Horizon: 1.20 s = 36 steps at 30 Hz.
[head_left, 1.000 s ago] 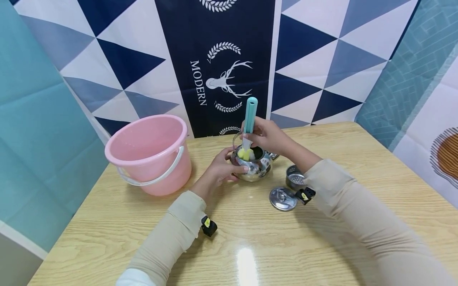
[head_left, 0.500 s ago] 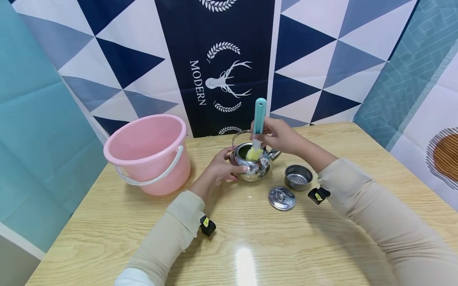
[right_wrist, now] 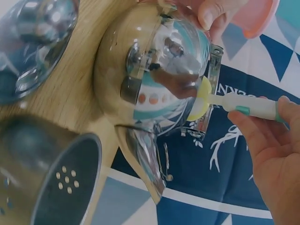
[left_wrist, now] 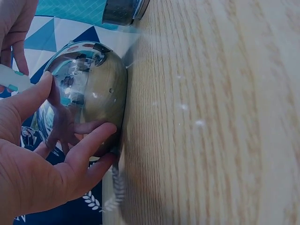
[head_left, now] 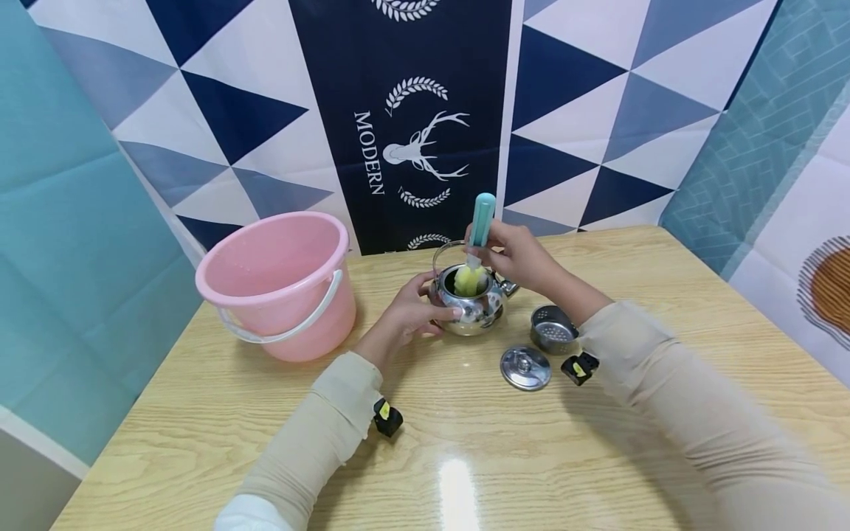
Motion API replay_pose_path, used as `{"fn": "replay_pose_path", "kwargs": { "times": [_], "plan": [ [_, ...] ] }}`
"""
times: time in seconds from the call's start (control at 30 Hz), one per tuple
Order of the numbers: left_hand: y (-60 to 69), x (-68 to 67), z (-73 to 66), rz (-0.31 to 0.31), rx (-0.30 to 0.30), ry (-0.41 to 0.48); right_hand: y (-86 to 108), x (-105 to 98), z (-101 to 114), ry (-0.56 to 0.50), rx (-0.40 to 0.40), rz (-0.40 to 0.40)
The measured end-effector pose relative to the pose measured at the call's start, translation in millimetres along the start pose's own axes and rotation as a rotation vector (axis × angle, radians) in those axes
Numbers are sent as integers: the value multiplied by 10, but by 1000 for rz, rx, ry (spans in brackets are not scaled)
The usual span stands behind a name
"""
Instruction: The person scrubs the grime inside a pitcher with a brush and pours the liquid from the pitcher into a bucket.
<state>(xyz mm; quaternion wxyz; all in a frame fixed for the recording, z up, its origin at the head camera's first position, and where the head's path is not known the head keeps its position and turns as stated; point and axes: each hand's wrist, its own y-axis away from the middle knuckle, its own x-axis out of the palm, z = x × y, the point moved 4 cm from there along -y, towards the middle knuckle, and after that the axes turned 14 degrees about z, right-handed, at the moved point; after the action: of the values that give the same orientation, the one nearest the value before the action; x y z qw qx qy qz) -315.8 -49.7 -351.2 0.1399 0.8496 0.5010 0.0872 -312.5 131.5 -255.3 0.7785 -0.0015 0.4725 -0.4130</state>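
A shiny metal teapot (head_left: 473, 316) stands on the table with its mouth uncovered and its spout to the right. My left hand (head_left: 413, 310) grips its left side, thumb in front and fingers around the body, as the left wrist view also shows. In my right hand (head_left: 514, 254) is a brush (head_left: 483, 214) with a teal handle, pinched near the lower end of the handle. Its yellow sponge head (head_left: 468, 281) sits in the teapot's mouth, the lower part hidden inside. The teapot's spout (right_wrist: 147, 164) shows clearly in the right wrist view.
Right of the teapot lie a perforated metal strainer cup (head_left: 553, 330) and a round metal lid (head_left: 525, 369), close to the right forearm. A pink bucket (head_left: 312, 324) with a white handle stands at the left. A patterned cloth (head_left: 412, 59) hangs behind the wooden table (head_left: 398, 472).
The brush in my right hand has shifted right across the teapot's mouth, then dipped slightly lower with its handle tilting. My left hand keeps its grip on the teapot.
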Motion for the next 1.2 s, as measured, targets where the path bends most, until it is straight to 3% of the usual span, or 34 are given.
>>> {"fn": "replay_pose_path", "kwargs": {
  "times": [0.27, 0.5, 0.77, 0.97, 1.2],
  "plan": [
    [-4, -1, 5, 9, -8, -1, -83, 104, -4, -63, 6, -22],
    [-20, -15, 14, 7, -10, -3, -101, 173, 64, -113, 8, 31],
    [-23, -23, -5, 0, -24, -3, -71, 107, 141, -157, 51, 100],
    [-13, -12, -16, -10, -30, -14, -21, 21, 185, -98, 56, 128],
    [-10, -17, -8, -8, -27, -24, -18, -26, 204, 67, 18, 140]
  ]
}}
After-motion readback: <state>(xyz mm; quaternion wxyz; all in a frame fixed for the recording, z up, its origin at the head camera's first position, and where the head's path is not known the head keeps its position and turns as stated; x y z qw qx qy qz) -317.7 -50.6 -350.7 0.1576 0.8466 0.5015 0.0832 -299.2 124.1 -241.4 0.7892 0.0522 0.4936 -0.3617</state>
